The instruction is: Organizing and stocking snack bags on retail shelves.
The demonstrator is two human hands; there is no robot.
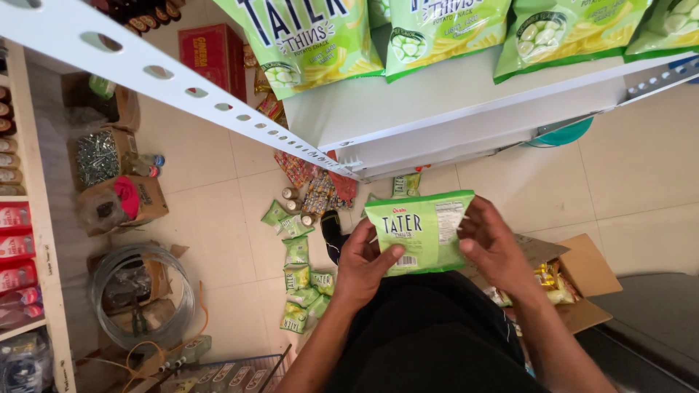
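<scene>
**Small green snack bag held in both hands below the shelf**

Small green snack bag [421, 231] held flat at picture centre, back panel up toward the camera, printed side with its label block and barcode showing. Long axis roughly level, running from 9 o'clock to 3 o'clock with a slight tilt — right end a little higher; top seam toward 12 o'clock, facing the white shelf [437, 109]. Left hand [364, 266] clamped on the lower left corner, thumb across the face, fingers behind. Right hand [495, 247] closed on the right edge, fingertips pinching the seam.

Step in hand, by the look of it: inspecting or orienting one bag before shelving. Next move probably calls for turning the bag front-out and lifting toward 12 o'clock, into line with the larger green bags [437, 29] standing on the shelf.

At 9 o'clock on the tiled floor [641, 167], loose green packets [298, 280] scattered — well apart from the hands. At 4 o'clock, an open cardboard box [582, 280] with yellow packets inside.
</scene>
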